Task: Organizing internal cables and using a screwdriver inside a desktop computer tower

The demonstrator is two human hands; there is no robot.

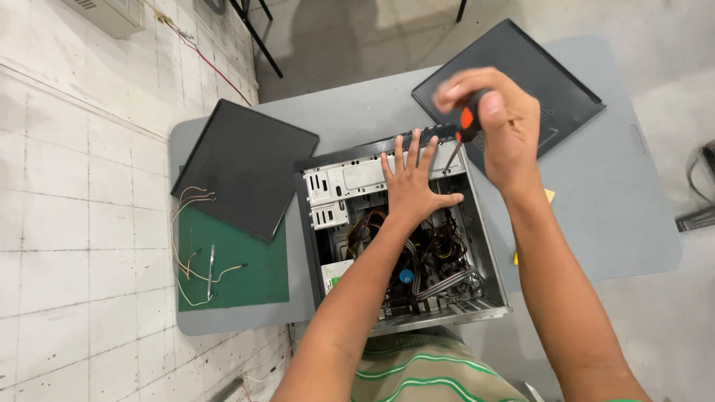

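Note:
An open desktop computer case [316,246] lies on a grey table [596,223], its cables and boards showing. My left hand [411,186] rests flat, fingers spread, on the metal drive bay at the far end of the case. Above the case's far right corner, my right hand [500,123] grips a screwdriver [463,128] with a black and orange handle. Its shaft points down into the case next to my left fingers.
One black side panel [246,167] lies left of the case, partly over a green mat [238,275] with loose wires [195,257]. A second black panel [555,82] lies at the far right. A yellow scrap [550,195] lies by my right forearm. White tiled floor is on the left.

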